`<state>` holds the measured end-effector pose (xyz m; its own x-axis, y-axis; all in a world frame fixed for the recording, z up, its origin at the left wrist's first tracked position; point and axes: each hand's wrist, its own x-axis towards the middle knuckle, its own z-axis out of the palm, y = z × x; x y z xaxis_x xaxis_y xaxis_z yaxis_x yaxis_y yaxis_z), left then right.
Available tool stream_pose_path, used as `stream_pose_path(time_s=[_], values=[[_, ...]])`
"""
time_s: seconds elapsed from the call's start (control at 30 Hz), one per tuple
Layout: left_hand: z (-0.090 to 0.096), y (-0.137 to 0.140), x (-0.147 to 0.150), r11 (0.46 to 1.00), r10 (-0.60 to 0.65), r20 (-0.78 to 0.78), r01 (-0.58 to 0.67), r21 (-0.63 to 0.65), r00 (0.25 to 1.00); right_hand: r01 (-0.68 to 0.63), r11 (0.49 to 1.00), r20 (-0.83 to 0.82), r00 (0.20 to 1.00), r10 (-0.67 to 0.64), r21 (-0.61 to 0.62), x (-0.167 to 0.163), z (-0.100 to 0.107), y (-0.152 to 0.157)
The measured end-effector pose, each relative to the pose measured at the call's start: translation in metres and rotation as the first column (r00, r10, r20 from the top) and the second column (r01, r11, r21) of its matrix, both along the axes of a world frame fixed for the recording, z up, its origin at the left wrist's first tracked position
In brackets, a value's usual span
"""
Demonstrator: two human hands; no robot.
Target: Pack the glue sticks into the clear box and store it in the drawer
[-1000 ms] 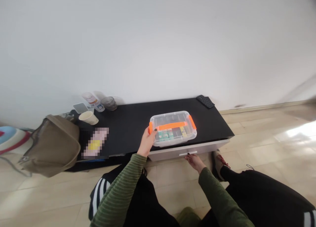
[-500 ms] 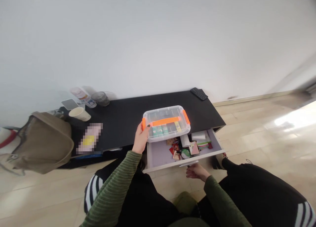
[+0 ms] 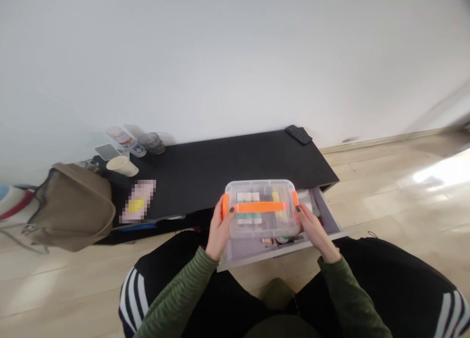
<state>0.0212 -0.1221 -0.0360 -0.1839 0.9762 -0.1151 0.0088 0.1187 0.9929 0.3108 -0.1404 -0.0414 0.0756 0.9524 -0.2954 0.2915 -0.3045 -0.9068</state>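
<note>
Plastic box (image 3: 266, 225) | left hand (image 3: 219, 230) and right hand (image 3: 315, 234) clamped on opposite ends | over open drawer (image 3: 242, 251), bench (image 3: 213, 166) front edge

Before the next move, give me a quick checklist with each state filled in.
1. Left hand gripping the clear box: ok, at its left end.
2. Right hand gripping the opposite end: ok.
3. Drawer open: ok, pulled out below the box.
4. Drawer free of contents: not ok, small items show inside.
5. Orange latches fully fastened: cannot tell.
</note>
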Motion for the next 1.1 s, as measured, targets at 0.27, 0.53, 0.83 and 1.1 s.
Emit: stream_pose_path(time_s=[0.27,0.53,0.83,1.1], values=[[-0.070,-0.065,0.019,0.981,0.077,-0.013,-0.078,-0.179,0.997,-0.218,0.967,0.422,0.870,0.253,-0.130,0.007,-0.040,-0.011],[-0.120,-0.031,-0.001,0.962,-0.036,-0.126,0.000,-0.274,0.991,-0.276,0.879,0.526,0.717,0.457,-0.389,-0.018,-0.093,0.023],[-0.134,-0.024,-0.009,0.935,-0.109,-0.195,0.034,-0.352,0.975,-0.322,0.865,0.571,0.653,0.497,-0.385,-0.028,-0.121,0.033],[-0.123,-0.026,-0.003,0.959,-0.185,-0.339,0.094,-0.267,0.922,-0.361,0.904,0.478,0.767,0.428,-0.231,-0.024,-0.072,0.000]])
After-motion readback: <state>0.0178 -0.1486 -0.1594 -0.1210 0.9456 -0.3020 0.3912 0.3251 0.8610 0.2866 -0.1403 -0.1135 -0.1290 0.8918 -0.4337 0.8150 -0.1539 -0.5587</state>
